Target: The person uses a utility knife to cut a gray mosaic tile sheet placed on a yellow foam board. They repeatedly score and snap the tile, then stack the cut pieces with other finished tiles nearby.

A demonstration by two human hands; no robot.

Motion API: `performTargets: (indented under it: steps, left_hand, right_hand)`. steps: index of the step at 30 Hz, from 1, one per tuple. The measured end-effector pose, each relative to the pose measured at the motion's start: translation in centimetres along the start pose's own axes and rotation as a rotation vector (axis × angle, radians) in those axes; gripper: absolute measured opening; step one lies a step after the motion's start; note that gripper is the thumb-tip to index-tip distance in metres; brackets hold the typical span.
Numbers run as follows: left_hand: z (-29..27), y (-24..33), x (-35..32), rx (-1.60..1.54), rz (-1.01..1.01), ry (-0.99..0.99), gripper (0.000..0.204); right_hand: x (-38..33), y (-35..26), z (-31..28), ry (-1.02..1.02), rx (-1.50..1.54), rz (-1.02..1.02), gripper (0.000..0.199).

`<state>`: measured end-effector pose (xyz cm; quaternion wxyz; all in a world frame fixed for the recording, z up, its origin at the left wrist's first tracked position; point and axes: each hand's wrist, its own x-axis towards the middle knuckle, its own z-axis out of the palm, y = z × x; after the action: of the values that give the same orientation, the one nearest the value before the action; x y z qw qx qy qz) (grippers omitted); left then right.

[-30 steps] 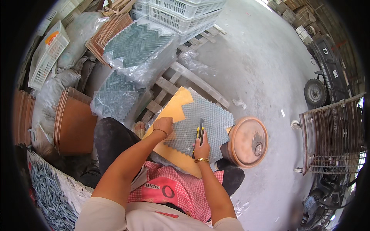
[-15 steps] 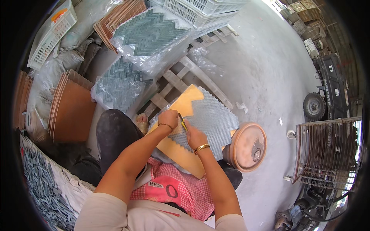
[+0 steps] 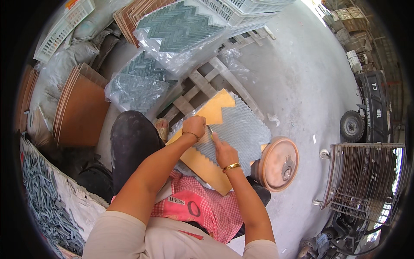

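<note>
A grey mesh-faced sheet with zigzag edges lies over a yellow board in front of my knees. My left hand is closed in a fist at the sheet's left edge; what its fingers grip is hidden. Just right of it, my right hand is closed round a slim knife-like tool, its tip pointing toward my left hand. Most of the tool's handle is hidden in the palm.
A round terracotta-coloured lid-like disc stands right of the board. Beyond lie a wooden pallet and plastic-wrapped green herringbone tile sheets. Brown boards lean at left. Loose grey strips fill a sack at lower left.
The view has shifted slightly. My right hand has drawn a little away from my left and toward me, with the tool between them. My left hand stays closed at the sheet's edge.
</note>
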<state>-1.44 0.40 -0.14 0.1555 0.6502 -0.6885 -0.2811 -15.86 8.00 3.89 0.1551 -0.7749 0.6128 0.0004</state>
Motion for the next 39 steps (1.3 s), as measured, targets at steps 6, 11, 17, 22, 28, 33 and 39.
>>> performTargets:
  steps: [6,11,17,22,28,33,39]
  left_hand:
    - [-0.2,0.1,-0.4,0.029,0.033,-0.021,0.007]
    - [0.6,-0.2,-0.3,0.036,0.039,0.010,0.007]
    - [0.3,-0.7,-0.3,-0.045,0.028,0.009,0.008]
    - [0.0,-0.9,-0.6,-0.063,-0.009,-0.020,0.011]
    - [-0.4,-1.0,-0.5,-0.050,0.022,-0.054,0.010]
    - [-0.5,-1.4,-1.0,-0.053,0.406,0.248,0.011]
    - [-1.1,0.1,-2.5,-0.011,0.475,-0.066,0.011]
  right_hand:
    - [-1.1,-1.0,0.0,0.024,0.048,0.054,0.049]
    - [-2.5,-0.5,0.3,-0.015,0.139,0.054,0.052]
    - [-3.3,-1.1,-0.1,-0.045,0.103,0.083,0.054]
    - [-4.3,-1.7,-0.1,-0.061,0.015,0.109,0.054]
    - [-5.0,-1.1,0.0,-0.078,0.064,0.119,0.053]
    - [-5.6,-0.6,-0.6,-0.047,0.152,0.088,0.054]
    - [-6.8,-0.6,-0.8,0.076,0.300,0.153,0.054]
